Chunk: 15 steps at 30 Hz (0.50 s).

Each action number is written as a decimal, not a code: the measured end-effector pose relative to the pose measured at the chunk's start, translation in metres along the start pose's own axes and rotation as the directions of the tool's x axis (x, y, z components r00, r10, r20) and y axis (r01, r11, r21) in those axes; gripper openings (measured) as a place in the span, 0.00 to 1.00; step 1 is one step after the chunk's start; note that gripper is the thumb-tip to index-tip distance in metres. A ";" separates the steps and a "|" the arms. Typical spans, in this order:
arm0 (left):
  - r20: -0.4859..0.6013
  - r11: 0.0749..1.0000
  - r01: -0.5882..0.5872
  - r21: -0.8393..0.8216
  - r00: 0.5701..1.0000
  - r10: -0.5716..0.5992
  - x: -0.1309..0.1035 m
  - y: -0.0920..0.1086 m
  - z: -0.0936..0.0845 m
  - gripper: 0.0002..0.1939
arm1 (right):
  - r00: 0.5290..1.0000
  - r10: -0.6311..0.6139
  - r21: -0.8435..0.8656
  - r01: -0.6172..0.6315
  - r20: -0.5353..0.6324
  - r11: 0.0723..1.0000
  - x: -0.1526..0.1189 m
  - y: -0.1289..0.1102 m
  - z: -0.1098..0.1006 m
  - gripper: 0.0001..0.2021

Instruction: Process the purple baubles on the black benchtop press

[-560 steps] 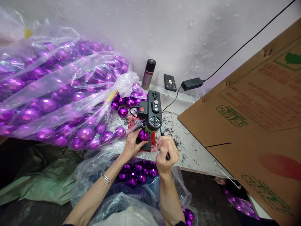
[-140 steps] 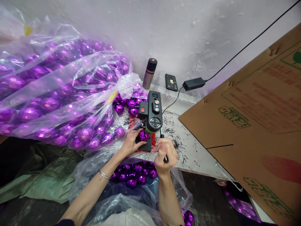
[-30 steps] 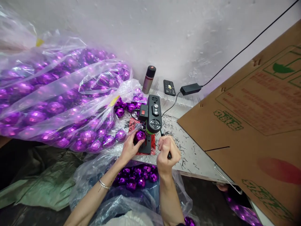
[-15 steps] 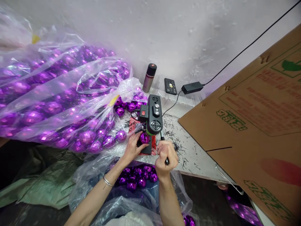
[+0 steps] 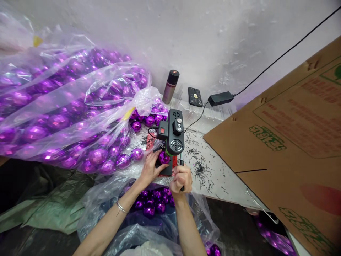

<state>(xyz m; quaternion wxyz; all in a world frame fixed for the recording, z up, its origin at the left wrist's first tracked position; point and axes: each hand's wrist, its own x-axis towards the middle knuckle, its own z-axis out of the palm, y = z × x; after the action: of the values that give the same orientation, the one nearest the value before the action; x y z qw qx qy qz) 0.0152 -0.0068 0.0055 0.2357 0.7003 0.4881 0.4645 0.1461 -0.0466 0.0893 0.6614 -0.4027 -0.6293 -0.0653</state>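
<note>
A black bench machine [image 5: 176, 132] with a red switch box stands on the table [image 5: 215, 169]. Under its head sits a shiny purple faceted ball [image 5: 164, 157]. My left hand [image 5: 151, 168] curves around the left and front of that ball, its thumb and fingers holding it over the black base. My right hand [image 5: 181, 179] is wrapped round the black-gripped lever [image 5: 181, 162] at the machine's right side. In front of the table edge, an open clear plastic bag [image 5: 106, 199] holds several purple balls [image 5: 148, 209].
Large clear bags of purple balls [image 5: 58, 121] fill the left. Behind the machine are a bottle [image 5: 171, 87], a phone [image 5: 195, 96] and a power adapter [image 5: 221, 99]. Small black bits [image 5: 200, 170] litter the table. A cardboard box [image 5: 287, 142] stands at the right.
My right hand has moved left with the lever, which now points more straight toward me. My left hand stays at the ball under the machine.
</note>
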 end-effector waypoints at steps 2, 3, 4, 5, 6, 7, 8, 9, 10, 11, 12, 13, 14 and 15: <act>0.000 1.000 0.000 0.006 1.000 0.000 0.000 0.000 0.000 0.29 | 1.000 -0.009 -0.005 0.009 0.008 1.000 -0.003 0.002 0.000 0.20; 0.003 1.000 0.002 0.009 1.000 -0.002 0.001 0.000 0.000 0.29 | 1.000 -0.014 -0.008 0.014 0.015 1.000 -0.004 0.003 0.000 0.20; 0.006 1.000 0.004 0.012 1.000 -0.004 0.001 0.000 0.000 0.29 | 1.000 -0.019 -0.010 0.019 0.020 1.000 -0.004 0.004 0.000 0.20; 0.008 1.000 0.005 0.012 1.000 -0.005 0.002 0.000 0.000 0.28 | 1.000 -0.023 -0.012 0.023 0.019 1.000 -0.005 0.005 0.000 0.20; 0.009 1.000 0.005 0.010 1.000 -0.005 0.002 0.000 -0.001 0.28 | 1.000 -0.027 -0.015 0.027 0.015 1.000 -0.005 0.006 0.001 0.20; 0.011 1.000 0.002 0.005 1.000 -0.002 0.003 0.000 -0.001 0.28 | 1.000 -0.031 -0.016 0.031 0.007 0.999 -0.005 0.007 0.001 0.20; 0.015 1.000 -0.002 -0.003 1.000 0.002 0.003 0.000 -0.001 0.28 | 0.999 -0.033 -0.016 0.033 -0.004 0.999 -0.006 0.008 0.002 0.20; 0.017 1.000 -0.005 -0.010 1.000 0.005 0.004 0.001 -0.001 0.28 | 0.999 -0.032 -0.011 0.032 -0.017 0.999 -0.007 0.009 0.003 0.20; 0.019 1.000 -0.007 -0.017 1.000 0.008 0.004 0.001 -0.001 0.28 | 0.999 -0.031 -0.001 0.031 -0.028 1.000 -0.008 0.010 0.004 0.20; 0.019 1.000 -0.007 -0.021 1.000 0.008 0.004 0.001 -0.001 0.28 | 0.999 -0.029 0.012 0.030 -0.029 0.999 -0.010 0.010 0.005 0.21; 0.020 1.000 -0.004 -0.023 1.000 0.004 0.003 0.001 -0.001 0.28 | 0.999 -0.024 0.024 0.025 -0.024 0.999 -0.012 0.011 0.005 0.21; 0.020 1.000 0.001 -0.024 1.000 0.000 0.003 0.001 -0.002 0.28 | 1.000 -0.015 0.034 0.016 -0.014 0.999 -0.014 0.011 0.005 0.21; 0.021 1.000 0.003 -0.025 1.000 -0.003 0.003 0.001 -0.001 0.28 | 1.000 -0.007 0.042 0.007 -0.007 0.999 -0.015 0.010 0.005 0.21; 0.024 1.000 0.004 -0.026 1.000 -0.003 0.004 0.001 -0.001 0.28 | 1.000 0.005 0.049 -0.004 -0.006 0.999 -0.014 0.009 0.005 0.21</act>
<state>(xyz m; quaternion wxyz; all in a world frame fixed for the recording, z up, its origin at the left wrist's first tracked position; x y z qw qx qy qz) 0.0147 -0.0036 0.0083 0.2518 0.7018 0.4803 0.4619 0.1450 -0.0435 0.0717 0.6731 -0.3876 -0.6279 -0.0496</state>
